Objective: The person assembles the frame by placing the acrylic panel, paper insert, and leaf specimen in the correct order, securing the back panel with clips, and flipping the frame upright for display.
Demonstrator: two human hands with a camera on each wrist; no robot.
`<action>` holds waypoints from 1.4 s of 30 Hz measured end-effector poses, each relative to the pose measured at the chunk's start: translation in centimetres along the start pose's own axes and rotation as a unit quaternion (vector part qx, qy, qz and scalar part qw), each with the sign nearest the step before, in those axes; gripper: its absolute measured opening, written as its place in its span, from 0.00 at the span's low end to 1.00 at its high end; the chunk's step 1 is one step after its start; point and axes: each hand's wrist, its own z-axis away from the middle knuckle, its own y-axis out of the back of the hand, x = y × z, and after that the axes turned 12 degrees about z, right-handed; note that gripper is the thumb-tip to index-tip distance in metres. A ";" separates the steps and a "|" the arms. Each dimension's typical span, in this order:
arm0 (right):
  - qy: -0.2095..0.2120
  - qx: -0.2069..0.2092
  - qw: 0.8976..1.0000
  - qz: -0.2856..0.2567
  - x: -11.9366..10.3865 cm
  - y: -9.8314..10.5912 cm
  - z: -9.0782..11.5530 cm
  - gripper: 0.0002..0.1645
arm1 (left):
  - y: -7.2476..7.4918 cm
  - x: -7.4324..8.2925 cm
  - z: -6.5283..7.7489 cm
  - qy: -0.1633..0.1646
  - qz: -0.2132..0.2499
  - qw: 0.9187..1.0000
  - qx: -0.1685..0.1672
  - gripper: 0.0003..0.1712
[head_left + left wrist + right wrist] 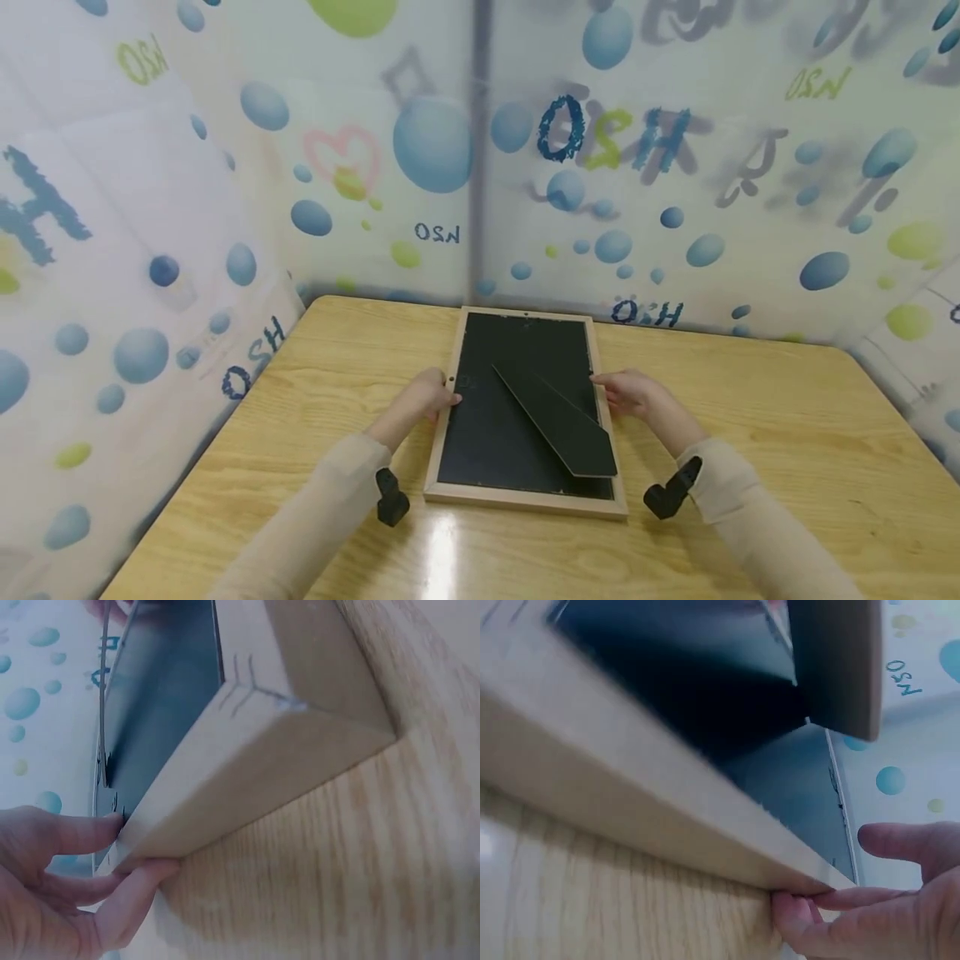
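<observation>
A picture frame [525, 506] with a light wooden border lies back side up on the table, showing its black backing board [480, 442]. Its black easel stand [573, 433] juts up at a slant, the wide end over the lower right. At the left border my left hand [431, 393] pinches the frame, thumb on top and fingers against the outer side in the left wrist view. On the opposite side, my right hand [630, 393] touches the border with its fingertips [791, 911]. The right thumb [892, 841] is raised apart from the wood.
The wooden table [750, 392] extends on both sides of the frame. Behind it and to the left hang pale curtains [360, 192] printed with blue and green bubbles and lettering. A black wrist device [392, 497] is worn over each light sleeve.
</observation>
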 end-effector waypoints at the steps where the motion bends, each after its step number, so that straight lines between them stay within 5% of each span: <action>1: 0.015 -0.027 0.999 -0.015 0.7 0.6 -0.9 0.47 | -0.1 0.0 0.0 0.000 0.016 1.000 0.001 0.25; 4: 0.017 -0.050 0.997 -0.056 1.2 1.1 -1.1 0.51 | -0.2 -0.2 0.0 0.000 0.060 0.998 0.002 0.22; 11: 0.025 -0.021 0.995 -0.090 -1.9 -0.2 3.2 0.45 | 0.1 0.4 0.3 -0.023 0.155 0.988 -0.012 0.19; 24: 0.140 0.019 0.983 -0.113 -2.9 0.8 5.5 0.38 | 1.6 1.5 2.1 -0.097 0.164 0.981 0.024 0.19; 34: 0.211 0.039 0.961 -0.178 -3.7 1.5 6.7 0.38 | 2.9 2.2 3.2 -0.177 0.134 0.974 0.043 0.33; 42: 0.292 0.050 0.921 -0.251 -4.5 1.8 7.3 0.39 | 3.7 3.0 4.0 -0.266 0.093 0.955 0.090 0.30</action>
